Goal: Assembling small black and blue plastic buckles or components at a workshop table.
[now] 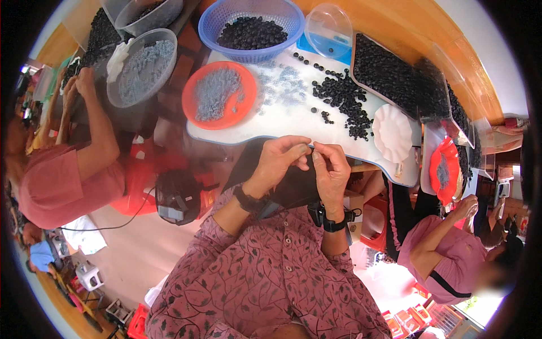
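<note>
My left hand (280, 160) and my right hand (331, 168) meet just over the near edge of the white table (276, 121). Thumb and fingers are pinched together on both; whatever is between the fingertips is too small to make out. Ahead of them, small black round pieces (344, 99) lie scattered on the table. To the left sits an orange-red plate (189, 101) with a heap of small grey-blue translucent pieces (216, 90). More of those translucent pieces (282, 82) are spread beside the plate. A white scalloped plate (391, 133) stands to the right.
A blue basket (212, 39) of black pieces stands at the back, beside a clear round tub (327, 28). Behind the right side is a tray full of black pieces (389, 73). Co-workers sit at left (73, 175) and right (437, 254), with a red scalloped plate (437, 164) near the latter.
</note>
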Available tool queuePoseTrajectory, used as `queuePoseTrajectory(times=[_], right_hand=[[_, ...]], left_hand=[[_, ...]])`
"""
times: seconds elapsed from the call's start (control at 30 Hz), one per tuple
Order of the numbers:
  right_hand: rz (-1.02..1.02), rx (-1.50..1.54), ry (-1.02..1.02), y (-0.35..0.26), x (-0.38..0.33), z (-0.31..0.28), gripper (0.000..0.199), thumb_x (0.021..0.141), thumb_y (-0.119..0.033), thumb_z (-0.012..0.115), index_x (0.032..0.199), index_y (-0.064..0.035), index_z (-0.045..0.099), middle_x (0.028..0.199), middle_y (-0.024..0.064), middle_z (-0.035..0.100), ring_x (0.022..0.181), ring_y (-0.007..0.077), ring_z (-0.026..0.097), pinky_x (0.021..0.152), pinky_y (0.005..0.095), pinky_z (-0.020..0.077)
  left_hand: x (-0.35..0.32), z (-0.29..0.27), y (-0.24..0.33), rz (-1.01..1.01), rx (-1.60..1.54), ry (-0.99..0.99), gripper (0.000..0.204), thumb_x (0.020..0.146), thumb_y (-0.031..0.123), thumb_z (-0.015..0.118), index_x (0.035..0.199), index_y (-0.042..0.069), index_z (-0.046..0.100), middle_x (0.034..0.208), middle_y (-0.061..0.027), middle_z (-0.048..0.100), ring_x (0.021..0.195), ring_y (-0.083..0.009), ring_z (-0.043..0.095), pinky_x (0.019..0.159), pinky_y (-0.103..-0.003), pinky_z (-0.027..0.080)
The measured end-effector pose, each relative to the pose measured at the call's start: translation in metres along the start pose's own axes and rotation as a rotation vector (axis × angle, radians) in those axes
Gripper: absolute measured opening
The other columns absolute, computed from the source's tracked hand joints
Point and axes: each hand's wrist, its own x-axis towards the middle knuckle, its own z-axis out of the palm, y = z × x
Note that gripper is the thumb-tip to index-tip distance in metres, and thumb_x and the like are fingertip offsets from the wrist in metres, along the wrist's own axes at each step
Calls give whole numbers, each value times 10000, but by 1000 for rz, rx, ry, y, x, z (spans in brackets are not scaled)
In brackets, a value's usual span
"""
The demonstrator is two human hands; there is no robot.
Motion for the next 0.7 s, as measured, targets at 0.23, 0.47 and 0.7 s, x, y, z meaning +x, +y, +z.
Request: queuePoseTrajectory(times=[0.23, 0.47, 0.7], right_hand=[[19, 33, 34, -3, -1, 1, 205, 853, 67, 631, 1036, -13, 681, 941, 49, 614, 791, 100, 588, 687, 220, 467], [42, 138, 27, -13, -3, 4, 190, 871, 74, 617, 1037, 3, 676, 958, 37, 616, 843, 98, 586, 728, 214, 465], [25, 121, 18, -19, -8, 8, 182, 875, 71, 619, 1039, 11, 671, 971, 42, 616, 856, 102, 594, 745, 217, 473]], left_hand=[[0, -5, -1, 39, -184, -101, 297, 977, 128, 574, 1197, -70, 604, 944, -105, 657, 755, -115, 619, 703, -258, 583], [-6, -3, 10, 40, -494, -268, 358, 986, 155, 553, 1247, -89, 560, 1027, -142, 645, 794, -126, 612, 743, -263, 584], [-13, -7, 9, 61, -542, -318, 306, 972, 87, 562, 1222, -89, 576, 999, -148, 658, 799, -126, 646, 753, -266, 602]])
